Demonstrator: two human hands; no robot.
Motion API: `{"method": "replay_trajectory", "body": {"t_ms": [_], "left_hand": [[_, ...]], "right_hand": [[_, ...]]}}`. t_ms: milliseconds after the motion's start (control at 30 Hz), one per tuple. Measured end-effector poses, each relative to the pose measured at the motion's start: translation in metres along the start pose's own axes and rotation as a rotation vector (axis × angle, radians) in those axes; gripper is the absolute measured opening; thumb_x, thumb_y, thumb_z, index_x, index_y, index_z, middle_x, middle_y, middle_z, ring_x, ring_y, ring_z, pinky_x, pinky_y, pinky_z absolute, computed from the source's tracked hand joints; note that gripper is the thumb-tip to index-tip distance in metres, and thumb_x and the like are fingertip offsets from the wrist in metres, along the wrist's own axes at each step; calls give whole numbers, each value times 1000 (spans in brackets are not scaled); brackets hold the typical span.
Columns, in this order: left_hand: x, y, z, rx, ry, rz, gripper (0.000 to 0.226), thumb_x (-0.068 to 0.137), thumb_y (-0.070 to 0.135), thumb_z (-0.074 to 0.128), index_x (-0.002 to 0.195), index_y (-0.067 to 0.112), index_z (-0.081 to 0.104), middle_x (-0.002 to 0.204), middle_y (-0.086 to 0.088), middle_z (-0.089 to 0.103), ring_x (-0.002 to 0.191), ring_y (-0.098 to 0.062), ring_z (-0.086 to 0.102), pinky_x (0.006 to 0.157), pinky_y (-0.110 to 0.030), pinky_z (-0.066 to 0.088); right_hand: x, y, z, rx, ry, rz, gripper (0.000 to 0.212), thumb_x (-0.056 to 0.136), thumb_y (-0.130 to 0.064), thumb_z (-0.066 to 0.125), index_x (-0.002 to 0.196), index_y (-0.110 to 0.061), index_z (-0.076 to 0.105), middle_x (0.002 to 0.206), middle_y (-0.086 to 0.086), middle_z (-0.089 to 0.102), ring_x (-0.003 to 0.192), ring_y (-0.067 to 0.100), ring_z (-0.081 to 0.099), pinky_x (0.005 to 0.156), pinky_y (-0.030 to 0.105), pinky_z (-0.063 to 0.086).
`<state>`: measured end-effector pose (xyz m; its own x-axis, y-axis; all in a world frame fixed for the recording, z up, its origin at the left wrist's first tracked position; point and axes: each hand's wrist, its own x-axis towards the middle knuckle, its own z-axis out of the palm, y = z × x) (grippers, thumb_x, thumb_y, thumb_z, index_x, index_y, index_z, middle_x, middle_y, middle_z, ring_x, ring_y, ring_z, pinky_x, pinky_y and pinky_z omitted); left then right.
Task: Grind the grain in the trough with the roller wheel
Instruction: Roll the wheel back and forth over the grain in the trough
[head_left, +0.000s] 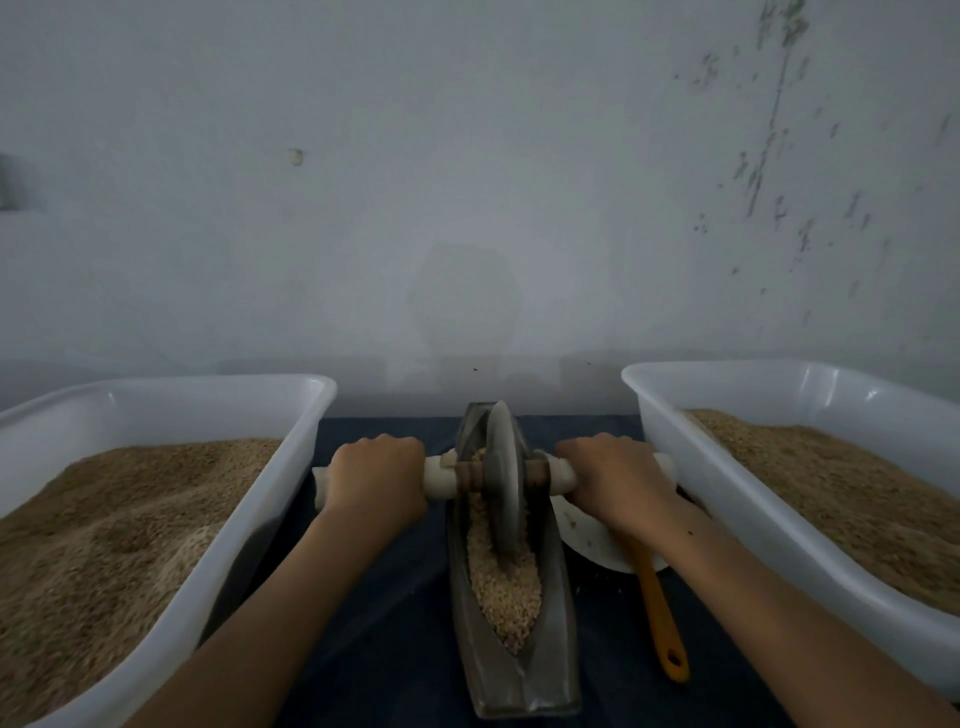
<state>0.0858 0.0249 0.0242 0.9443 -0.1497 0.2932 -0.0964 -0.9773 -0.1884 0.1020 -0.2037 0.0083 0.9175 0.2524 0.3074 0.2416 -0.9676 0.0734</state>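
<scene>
Firstly, left grip: the left hand (376, 475) is curled knuckles-up round the white-wrapped axle handle (439, 478) on the left side of the roller wheel, holding it fast.
Right grip: the right hand (613, 475) is wrapped the same way round the handle's right end, whose white tip shows just past the knuckles.
Roller wheel: the grey disc (504, 478) stands upright on its edge in the trough, between the two hands, at about the far half of the channel; a brown hub shows on either side of it.
Trough: the long, narrow, boat-shaped metal trough (556, 639) lies lengthwise away from the person on the counter, its near end blunt and its far end pointed.
Grain: pale, coarse grain (506, 587) fills the channel nearer than the wheel, and a little shows on the wheel's left.
Bowl: a white bowl (587, 540) sits just right of the trough, partly under the right wrist.
Orange handle: an orange tool handle (660, 618) with a hole in its end slants out of the bowl toward the person.
Left tub: a white plastic tub (249, 509) heaped with brown grain.
Right tub: a matching tub (727, 499), also full.
Counter: dark blue covering (379, 597).
Wall: pale and scuffed behind (467, 182).
</scene>
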Motion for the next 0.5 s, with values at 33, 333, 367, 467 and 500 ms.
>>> {"method": "replay_trajectory", "body": {"t_ms": [33, 333, 367, 467, 500], "left_hand": [[0, 0, 0, 0, -4, 3, 21, 87, 33, 57, 103, 21, 56, 98, 0, 62, 90, -18, 60, 71, -29, 43], [-2, -7, -6, -27, -176, 70, 26, 81, 34, 61, 100, 16, 58, 87, 2, 58, 77, -16, 54, 68, -27, 41], [-2, -7, -6, -29, -172, 73, 24, 81, 33, 61, 98, 17, 58, 80, 4, 54, 73, -15, 51, 67, -27, 41], [1, -6, -5, -37, -143, 55, 19, 83, 32, 59, 95, 18, 57, 73, 6, 47, 72, -14, 50, 67, -28, 41], [1, -5, -4, -37, -123, 45, 19, 84, 32, 59, 96, 18, 58, 75, 5, 49, 72, -14, 50, 66, -27, 41]], "right_hand": [[0, 0, -1, 2, -3, 1, 5, 88, -25, 52, 86, -23, 57, 86, -3, 64, 77, 19, 60, 63, 31, 43], [-4, 1, -27, 60, -379, -40, 14, 81, -28, 68, 92, -27, 60, 85, -3, 63, 79, 15, 61, 63, 27, 44], [-5, 1, -27, 61, -382, -30, 15, 81, -28, 68, 95, -27, 62, 87, -2, 65, 80, 16, 61, 64, 27, 45], [-3, 0, -21, 38, -325, -14, 10, 82, -28, 65, 91, -23, 63, 89, -1, 66, 81, 17, 62, 66, 29, 47], [-3, 0, -19, 25, -271, -16, 3, 83, -27, 62, 84, -25, 60, 87, -1, 66, 80, 17, 62, 64, 29, 46]]}}
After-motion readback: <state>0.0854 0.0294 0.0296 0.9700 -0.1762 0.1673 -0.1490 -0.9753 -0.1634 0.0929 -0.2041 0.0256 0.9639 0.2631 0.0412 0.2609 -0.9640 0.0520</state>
